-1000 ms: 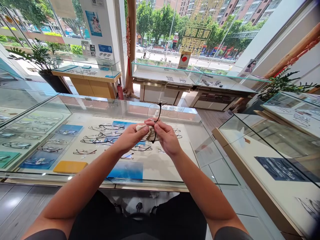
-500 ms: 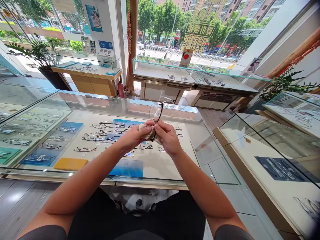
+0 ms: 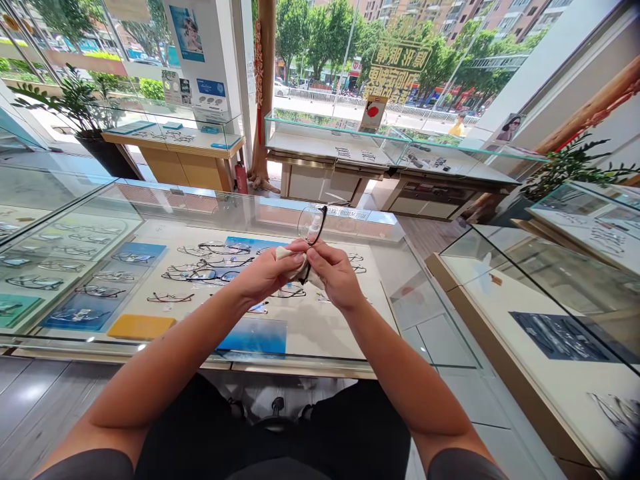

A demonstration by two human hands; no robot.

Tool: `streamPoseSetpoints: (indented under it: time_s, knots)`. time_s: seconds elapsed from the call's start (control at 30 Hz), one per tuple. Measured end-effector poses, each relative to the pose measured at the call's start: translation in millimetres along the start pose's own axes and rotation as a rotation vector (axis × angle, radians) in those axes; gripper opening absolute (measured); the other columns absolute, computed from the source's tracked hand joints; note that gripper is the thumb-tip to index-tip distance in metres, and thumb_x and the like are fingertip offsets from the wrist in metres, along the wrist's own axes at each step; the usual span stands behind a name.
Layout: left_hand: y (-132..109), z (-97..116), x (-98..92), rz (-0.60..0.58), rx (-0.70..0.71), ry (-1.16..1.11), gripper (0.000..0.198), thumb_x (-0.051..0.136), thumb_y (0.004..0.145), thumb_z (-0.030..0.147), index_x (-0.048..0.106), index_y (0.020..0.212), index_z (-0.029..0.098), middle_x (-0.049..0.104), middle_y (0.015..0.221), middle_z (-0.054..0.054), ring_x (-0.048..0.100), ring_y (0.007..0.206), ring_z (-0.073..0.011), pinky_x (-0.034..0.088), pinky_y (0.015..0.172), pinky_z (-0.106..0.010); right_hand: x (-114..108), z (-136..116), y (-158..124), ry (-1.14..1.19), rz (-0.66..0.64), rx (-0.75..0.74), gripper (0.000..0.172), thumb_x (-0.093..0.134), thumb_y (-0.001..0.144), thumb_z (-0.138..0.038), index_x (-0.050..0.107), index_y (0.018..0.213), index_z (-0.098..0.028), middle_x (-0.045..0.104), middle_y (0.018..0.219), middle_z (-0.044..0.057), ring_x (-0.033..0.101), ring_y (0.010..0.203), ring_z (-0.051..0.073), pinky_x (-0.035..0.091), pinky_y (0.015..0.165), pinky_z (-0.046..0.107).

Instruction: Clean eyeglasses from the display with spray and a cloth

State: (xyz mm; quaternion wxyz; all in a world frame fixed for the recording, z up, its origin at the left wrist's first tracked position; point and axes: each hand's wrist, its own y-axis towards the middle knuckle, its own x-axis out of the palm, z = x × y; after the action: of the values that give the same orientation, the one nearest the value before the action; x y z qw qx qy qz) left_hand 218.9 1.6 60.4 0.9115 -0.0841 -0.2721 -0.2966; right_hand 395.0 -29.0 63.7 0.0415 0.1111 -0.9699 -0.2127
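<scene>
Both hands meet above the glass display case point(image 3: 330, 353), around one pair of eyeglasses point(image 3: 323, 223) with a dark frame. One clear lens rises above my fingers; the lower part of the glasses is mostly covered by the hands. My left hand point(image 3: 273, 272) is closed on a pale cleaning cloth point(image 3: 284, 253), which is folded against the glasses. With thumb and fingers, my right hand point(image 3: 336, 272) pinches the frame near its middle. More of the cloth shows between the two hands. Which fingers press on the lower lens is hidden.
Under the glass lie several eyeglasses point(image 3: 170, 298), blue panels point(image 3: 257, 339) and a yellow case point(image 3: 141, 327). Another glass counter point(image 3: 480, 307) stands close on the right. Further counters point(image 3: 325, 143) line the window, and a potted plant point(image 3: 100, 143) stands at the left.
The hands and eyeglasses stay almost in place. Only a slight shift of the fingers and the cloth shows.
</scene>
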Motion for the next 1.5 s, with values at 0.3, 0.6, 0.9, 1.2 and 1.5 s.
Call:
streamPoseSetpoints:
  time_s: [0.3, 0.6, 0.9, 1.2, 1.5]
  knots:
    - [-3, 2, 3.6, -0.023, 0.041, 0.100, 0.045, 0.108, 0.068, 0.032, 0.085, 0.103, 0.017, 0.063, 0.086, 0.002, 0.053, 0.075, -0.0091, 0.042, 0.072, -0.024, 1, 4, -1, 0.141, 0.033, 0.089, 0.036, 0.082, 0.093, -0.064, 0.090, 0.094, -0.029, 0.078, 0.105, 0.007, 0.069, 0.113, 0.028, 0.056, 0.110, 0.045]
    - [-6, 2, 3.9, -0.008, 0.015, 0.141, 0.062, 0.108, 0.060, 0.021, 0.084, 0.117, 0.021, 0.068, 0.095, 0.000, 0.059, 0.083, -0.0132, 0.044, 0.074, -0.025, 5, -6, 2, 0.283, 0.077, 0.176, 0.038, 0.088, 0.084, -0.064, 0.089, 0.094, -0.027, 0.084, 0.118, 0.008, 0.076, 0.107, 0.027, 0.062, 0.095, 0.041]
    - [-6, -3, 1.2, 0.028, 0.078, 0.232, 0.065, 0.108, 0.063, 0.031, 0.085, 0.123, 0.022, 0.068, 0.091, 0.000, 0.058, 0.082, -0.0134, 0.046, 0.074, -0.025, 6, -4, 1, 0.306, 0.078, 0.168, 0.036, 0.087, 0.086, -0.061, 0.090, 0.098, -0.027, 0.085, 0.117, 0.007, 0.077, 0.107, 0.027, 0.063, 0.094, 0.041]
    - [-1, -8, 1.7, 0.101, 0.164, 0.211, 0.057, 0.109, 0.065, 0.040, 0.087, 0.113, 0.020, 0.073, 0.098, -0.002, 0.061, 0.084, -0.0131, 0.047, 0.079, -0.026, 11, 0, 1, 0.274, 0.075, 0.134, 0.032, 0.085, 0.089, -0.060, 0.092, 0.099, -0.031, 0.083, 0.121, 0.006, 0.074, 0.110, 0.025, 0.059, 0.101, 0.039]
    - [2, -11, 3.7, 0.120, 0.230, 0.181, 0.056, 0.101, 0.074, 0.062, 0.083, 0.102, 0.016, 0.072, 0.091, -0.003, 0.059, 0.084, -0.0146, 0.047, 0.081, -0.028, 5, 5, 2, 0.155, 0.056, 0.061, 0.035, 0.076, 0.099, -0.060, 0.092, 0.112, -0.031, 0.081, 0.107, 0.004, 0.072, 0.099, 0.022, 0.058, 0.097, 0.038]
